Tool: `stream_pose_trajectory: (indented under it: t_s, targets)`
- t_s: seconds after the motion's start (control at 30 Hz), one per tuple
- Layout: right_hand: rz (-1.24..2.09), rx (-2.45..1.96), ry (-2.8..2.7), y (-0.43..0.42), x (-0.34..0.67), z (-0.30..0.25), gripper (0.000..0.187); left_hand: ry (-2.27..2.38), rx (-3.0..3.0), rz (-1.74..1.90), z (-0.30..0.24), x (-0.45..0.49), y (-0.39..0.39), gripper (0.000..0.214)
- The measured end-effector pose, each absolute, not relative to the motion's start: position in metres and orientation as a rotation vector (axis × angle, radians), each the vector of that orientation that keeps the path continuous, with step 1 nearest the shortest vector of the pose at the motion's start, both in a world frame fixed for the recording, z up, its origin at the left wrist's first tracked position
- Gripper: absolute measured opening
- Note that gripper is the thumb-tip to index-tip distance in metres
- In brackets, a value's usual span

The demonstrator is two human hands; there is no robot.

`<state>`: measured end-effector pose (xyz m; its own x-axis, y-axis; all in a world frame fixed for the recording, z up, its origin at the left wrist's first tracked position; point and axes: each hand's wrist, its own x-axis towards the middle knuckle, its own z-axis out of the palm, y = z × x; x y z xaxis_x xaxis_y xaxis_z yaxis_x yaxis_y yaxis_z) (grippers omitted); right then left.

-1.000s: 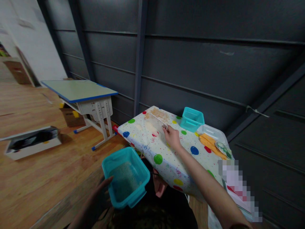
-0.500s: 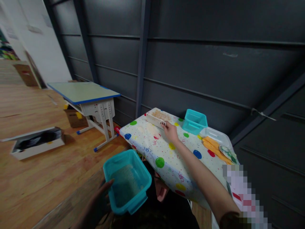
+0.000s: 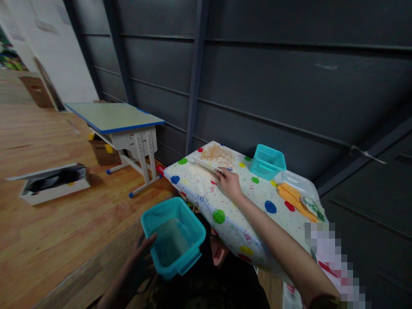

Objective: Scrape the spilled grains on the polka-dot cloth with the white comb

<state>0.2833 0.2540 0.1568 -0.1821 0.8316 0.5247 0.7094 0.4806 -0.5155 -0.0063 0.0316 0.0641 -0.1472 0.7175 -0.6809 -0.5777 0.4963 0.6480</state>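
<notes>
My left hand (image 3: 141, 255) grips the near-left wall of a teal plastic tub (image 3: 188, 262), thumb over its rim, just off the table's front edge. Pale, fine grains (image 3: 175, 242) cover part of the tub's bottom. My right hand (image 3: 230, 182) is closed on one end of a white flat strip (image 3: 206, 164) with small holes, standing on edge on the table. Behind the strip is a spread of tan grains (image 3: 217, 154); in front of it lies a thin patch of paler grains (image 3: 202, 175).
The table wears a balloon-print cloth (image 3: 238, 227). A second teal tub (image 3: 268, 163), a clear tray (image 3: 299, 182), an orange cloth (image 3: 292, 197) and a green-and-white item (image 3: 313, 207) stand on its right. A desk (image 3: 116, 118) and an open white box (image 3: 54, 191) are left.
The strip in my right hand has come toward me, away from the tan grains, which now show more fully. My left hand still holds the tub in nearly the same place.
</notes>
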Motion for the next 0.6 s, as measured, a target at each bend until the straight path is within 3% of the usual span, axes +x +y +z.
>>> stream_pose_trajectory:
  t_s: [0.3,0.6]
  targets:
    - [0.291,-1.206,-1.799,0.243,0.293,0.181,0.024,1.248,0.168,1.159,0.063,-0.004,0.035,0.106]
    - [0.833,-1.186,-1.623,0.233,0.292,0.168,0.032,1.341,0.25,1.205,0.067,-0.006,0.039,0.093]
